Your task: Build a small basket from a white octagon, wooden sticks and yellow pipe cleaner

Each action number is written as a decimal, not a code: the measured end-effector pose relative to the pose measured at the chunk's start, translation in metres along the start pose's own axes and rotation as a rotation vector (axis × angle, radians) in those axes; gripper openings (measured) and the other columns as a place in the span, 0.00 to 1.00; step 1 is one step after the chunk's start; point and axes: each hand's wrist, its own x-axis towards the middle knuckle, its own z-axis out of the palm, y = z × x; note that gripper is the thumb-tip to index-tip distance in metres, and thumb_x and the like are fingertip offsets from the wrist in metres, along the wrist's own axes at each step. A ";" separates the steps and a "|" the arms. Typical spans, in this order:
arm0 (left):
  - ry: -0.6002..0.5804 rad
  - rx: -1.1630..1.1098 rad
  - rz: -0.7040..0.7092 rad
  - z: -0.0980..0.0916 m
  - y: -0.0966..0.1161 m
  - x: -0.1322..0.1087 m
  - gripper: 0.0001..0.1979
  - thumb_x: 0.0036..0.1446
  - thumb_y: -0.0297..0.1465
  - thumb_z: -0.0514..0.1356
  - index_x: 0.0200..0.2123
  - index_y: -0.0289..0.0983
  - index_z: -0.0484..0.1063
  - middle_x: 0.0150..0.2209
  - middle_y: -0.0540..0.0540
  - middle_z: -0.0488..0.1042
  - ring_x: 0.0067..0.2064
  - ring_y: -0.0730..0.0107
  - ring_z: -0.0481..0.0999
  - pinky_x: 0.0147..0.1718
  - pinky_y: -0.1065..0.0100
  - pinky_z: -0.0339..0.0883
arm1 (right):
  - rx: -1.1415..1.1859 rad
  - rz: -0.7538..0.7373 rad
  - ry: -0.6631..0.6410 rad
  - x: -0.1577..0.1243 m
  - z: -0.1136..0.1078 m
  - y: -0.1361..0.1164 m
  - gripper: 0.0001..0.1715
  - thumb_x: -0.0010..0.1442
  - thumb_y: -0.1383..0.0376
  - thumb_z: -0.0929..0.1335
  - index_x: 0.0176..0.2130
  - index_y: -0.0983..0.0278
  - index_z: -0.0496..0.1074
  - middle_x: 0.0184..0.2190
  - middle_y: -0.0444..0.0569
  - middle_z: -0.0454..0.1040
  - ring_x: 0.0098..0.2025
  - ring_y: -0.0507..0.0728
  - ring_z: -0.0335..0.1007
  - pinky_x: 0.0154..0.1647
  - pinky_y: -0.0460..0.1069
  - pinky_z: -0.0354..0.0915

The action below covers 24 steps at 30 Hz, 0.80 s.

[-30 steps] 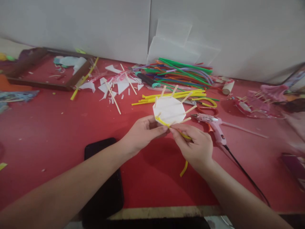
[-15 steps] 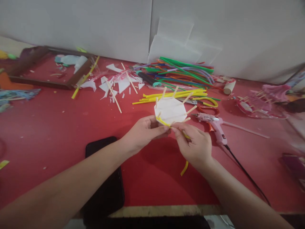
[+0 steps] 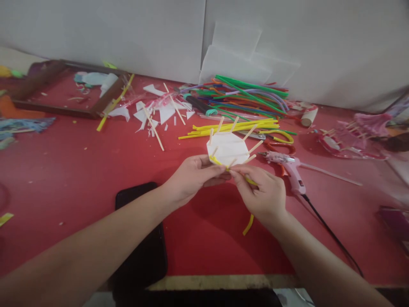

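My left hand is closed on the near edge of a white octagonal foam piece with short wooden sticks poking out round its rim. A yellow pipe cleaner runs along that near edge between the sticks. My right hand pinches it just right of my left fingertips, and its loose end hangs below my right palm over the red table.
Behind the foam piece lie yellow pipe cleaners and a heap of coloured ones. A pink glue gun with a black cord and orange scissors lie to the right. A black phone is near the front edge. White scraps lie at the back.
Both hands hold the same grip. The foam piece has tilted and dropped slightly toward the table, and the view has shifted a little.
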 end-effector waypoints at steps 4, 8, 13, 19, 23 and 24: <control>-0.004 0.013 0.005 0.000 0.000 0.000 0.10 0.48 0.29 0.72 0.36 0.34 0.80 0.40 0.43 0.83 0.37 0.70 0.81 0.48 0.62 0.74 | 0.006 -0.014 0.004 0.000 -0.001 0.000 0.07 0.62 0.68 0.68 0.36 0.61 0.78 0.31 0.45 0.84 0.30 0.54 0.81 0.31 0.45 0.74; 0.003 0.041 0.030 0.000 -0.001 0.000 0.12 0.48 0.30 0.72 0.37 0.34 0.80 0.42 0.42 0.83 0.38 0.68 0.81 0.48 0.60 0.74 | -0.011 -0.011 -0.012 0.000 -0.001 0.001 0.08 0.63 0.67 0.68 0.36 0.60 0.78 0.30 0.45 0.83 0.29 0.54 0.80 0.30 0.45 0.74; 0.019 0.082 0.050 -0.001 -0.002 0.001 0.13 0.47 0.31 0.72 0.37 0.33 0.79 0.42 0.41 0.83 0.38 0.68 0.81 0.47 0.60 0.75 | -0.028 -0.024 0.004 -0.001 0.001 0.000 0.08 0.63 0.68 0.68 0.35 0.60 0.78 0.31 0.45 0.84 0.30 0.54 0.81 0.30 0.44 0.74; -0.006 0.112 0.064 -0.003 -0.004 0.003 0.10 0.50 0.30 0.70 0.36 0.33 0.78 0.39 0.43 0.83 0.37 0.68 0.82 0.47 0.61 0.75 | -0.022 -0.051 0.000 -0.001 0.002 -0.001 0.08 0.62 0.69 0.68 0.35 0.60 0.78 0.31 0.45 0.84 0.31 0.54 0.82 0.31 0.44 0.74; 0.013 0.109 0.065 -0.001 -0.003 0.002 0.10 0.50 0.29 0.70 0.37 0.34 0.78 0.39 0.43 0.83 0.39 0.66 0.82 0.47 0.60 0.75 | -0.019 -0.025 0.011 -0.003 0.003 -0.001 0.08 0.62 0.68 0.68 0.37 0.60 0.78 0.33 0.46 0.84 0.33 0.54 0.82 0.32 0.45 0.75; 0.015 0.107 0.065 0.000 -0.002 0.002 0.11 0.50 0.29 0.70 0.38 0.34 0.78 0.40 0.43 0.83 0.40 0.65 0.82 0.47 0.60 0.75 | -0.020 -0.028 0.015 -0.003 0.003 -0.001 0.08 0.63 0.68 0.68 0.38 0.59 0.78 0.33 0.46 0.84 0.34 0.55 0.82 0.33 0.45 0.75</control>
